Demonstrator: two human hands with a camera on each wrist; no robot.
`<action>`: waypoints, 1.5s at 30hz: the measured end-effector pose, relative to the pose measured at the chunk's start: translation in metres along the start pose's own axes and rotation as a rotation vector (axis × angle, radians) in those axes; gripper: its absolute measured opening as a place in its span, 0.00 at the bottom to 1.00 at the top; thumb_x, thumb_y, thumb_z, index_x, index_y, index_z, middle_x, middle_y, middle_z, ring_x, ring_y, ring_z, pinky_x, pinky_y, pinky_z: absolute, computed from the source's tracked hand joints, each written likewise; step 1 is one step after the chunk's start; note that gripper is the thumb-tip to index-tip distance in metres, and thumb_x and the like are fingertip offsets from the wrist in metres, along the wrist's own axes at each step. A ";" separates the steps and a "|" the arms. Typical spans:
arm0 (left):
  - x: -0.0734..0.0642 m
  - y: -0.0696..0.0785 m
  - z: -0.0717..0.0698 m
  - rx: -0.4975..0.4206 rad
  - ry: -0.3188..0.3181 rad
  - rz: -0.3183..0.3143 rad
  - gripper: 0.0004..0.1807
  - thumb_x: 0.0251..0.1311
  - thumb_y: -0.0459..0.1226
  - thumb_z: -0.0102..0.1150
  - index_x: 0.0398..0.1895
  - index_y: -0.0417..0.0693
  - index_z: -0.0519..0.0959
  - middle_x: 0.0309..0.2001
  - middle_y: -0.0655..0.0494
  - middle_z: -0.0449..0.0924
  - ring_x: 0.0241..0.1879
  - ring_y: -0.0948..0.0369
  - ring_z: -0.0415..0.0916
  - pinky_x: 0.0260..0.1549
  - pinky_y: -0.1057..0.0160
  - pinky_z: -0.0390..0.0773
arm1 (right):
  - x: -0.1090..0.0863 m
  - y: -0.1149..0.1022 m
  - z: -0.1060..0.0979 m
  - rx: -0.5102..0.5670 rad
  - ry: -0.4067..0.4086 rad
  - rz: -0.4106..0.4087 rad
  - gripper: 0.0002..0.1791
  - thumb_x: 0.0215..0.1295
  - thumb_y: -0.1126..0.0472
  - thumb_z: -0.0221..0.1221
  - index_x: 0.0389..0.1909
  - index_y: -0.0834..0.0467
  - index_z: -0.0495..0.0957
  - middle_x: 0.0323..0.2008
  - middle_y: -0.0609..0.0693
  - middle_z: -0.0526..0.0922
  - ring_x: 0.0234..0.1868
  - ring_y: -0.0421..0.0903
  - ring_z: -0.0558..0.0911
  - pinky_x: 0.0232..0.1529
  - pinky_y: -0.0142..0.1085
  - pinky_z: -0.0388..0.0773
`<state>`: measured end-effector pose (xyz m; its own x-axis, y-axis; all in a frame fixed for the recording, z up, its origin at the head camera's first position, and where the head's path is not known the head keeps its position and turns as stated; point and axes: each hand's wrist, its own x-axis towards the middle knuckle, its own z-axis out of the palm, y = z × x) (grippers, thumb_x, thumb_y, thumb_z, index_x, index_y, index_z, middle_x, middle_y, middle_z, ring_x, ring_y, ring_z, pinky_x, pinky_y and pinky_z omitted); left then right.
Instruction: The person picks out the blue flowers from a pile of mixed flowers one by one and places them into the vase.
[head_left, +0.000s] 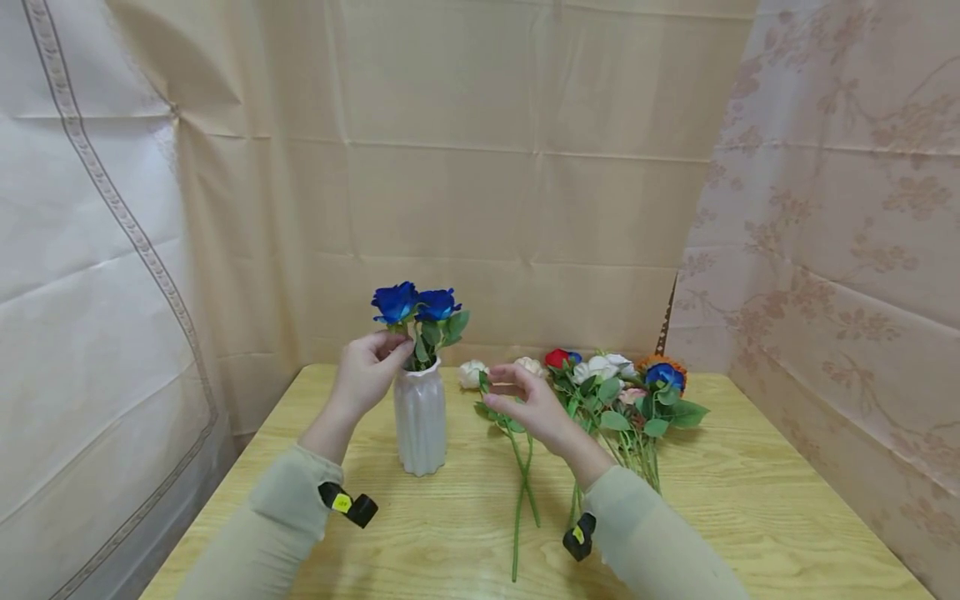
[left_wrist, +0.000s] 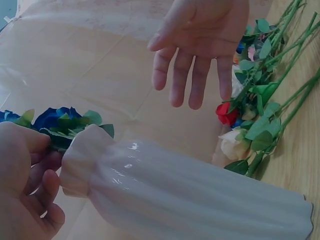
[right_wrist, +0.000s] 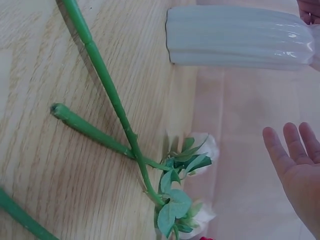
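Note:
A white fluted vase (head_left: pixel 421 421) stands upright on the table and holds two blue roses (head_left: pixel 395 302) with green leaves. My left hand (head_left: pixel 367 371) is at the vase's mouth, thumb and fingers pinching the left blue rose just under its bloom. In the left wrist view, those fingers are right beside the vase's wavy rim (left_wrist: pixel 75 162). My right hand (head_left: pixel 532 404) hovers right of the vase with fingers spread and nothing in them. Below it, two white roses (head_left: pixel 472 374) lie on the table with their green stems (right_wrist: pixel 112 97) crossed.
Right of my right hand lies a pile of artificial flowers: a red rose (head_left: pixel 557 358), white blooms (head_left: pixel 600 367), a blue rose (head_left: pixel 665 375) and an orange flower (head_left: pixel 651 362). The wooden table (head_left: pixel 435 533) ends at a beige cloth backdrop (head_left: pixel 510 208). Patterned cloth (head_left: pixel 862 292) hangs on the right.

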<state>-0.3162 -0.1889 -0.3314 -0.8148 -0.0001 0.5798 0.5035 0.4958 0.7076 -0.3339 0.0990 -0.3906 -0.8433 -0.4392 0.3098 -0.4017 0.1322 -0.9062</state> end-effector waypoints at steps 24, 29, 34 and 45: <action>-0.004 -0.005 -0.009 0.212 -0.047 0.044 0.10 0.69 0.40 0.63 0.39 0.42 0.86 0.31 0.53 0.82 0.27 0.57 0.74 0.22 0.61 0.76 | -0.014 -0.031 0.003 -0.012 -0.027 0.032 0.27 0.72 0.62 0.63 0.68 0.64 0.70 0.65 0.60 0.73 0.65 0.59 0.73 0.61 0.48 0.76; -0.006 -0.008 -0.011 0.227 -0.052 0.044 0.10 0.69 0.42 0.64 0.39 0.45 0.87 0.33 0.55 0.80 0.27 0.56 0.71 0.20 0.60 0.73 | -0.010 -0.017 0.002 -0.012 -0.034 0.038 0.27 0.73 0.62 0.62 0.69 0.64 0.69 0.66 0.60 0.72 0.66 0.60 0.72 0.61 0.50 0.75; -0.009 -0.015 -0.016 0.209 -0.087 0.001 0.10 0.69 0.44 0.64 0.38 0.46 0.86 0.35 0.54 0.82 0.29 0.55 0.72 0.25 0.58 0.75 | -0.006 0.000 -0.002 -0.020 -0.026 0.025 0.27 0.72 0.57 0.64 0.69 0.58 0.71 0.65 0.55 0.74 0.65 0.55 0.74 0.60 0.48 0.77; -0.021 -0.032 -0.031 0.136 -0.123 -0.099 0.19 0.71 0.51 0.61 0.42 0.43 0.85 0.38 0.51 0.85 0.35 0.53 0.77 0.30 0.58 0.78 | -0.008 -0.014 -0.015 -0.057 0.002 -0.011 0.24 0.71 0.55 0.64 0.64 0.57 0.73 0.63 0.56 0.76 0.66 0.60 0.73 0.60 0.51 0.76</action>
<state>-0.3058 -0.2312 -0.3536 -0.8918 0.0473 0.4500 0.3822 0.6110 0.6932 -0.3266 0.1138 -0.3759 -0.8392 -0.4391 0.3207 -0.4309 0.1774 -0.8848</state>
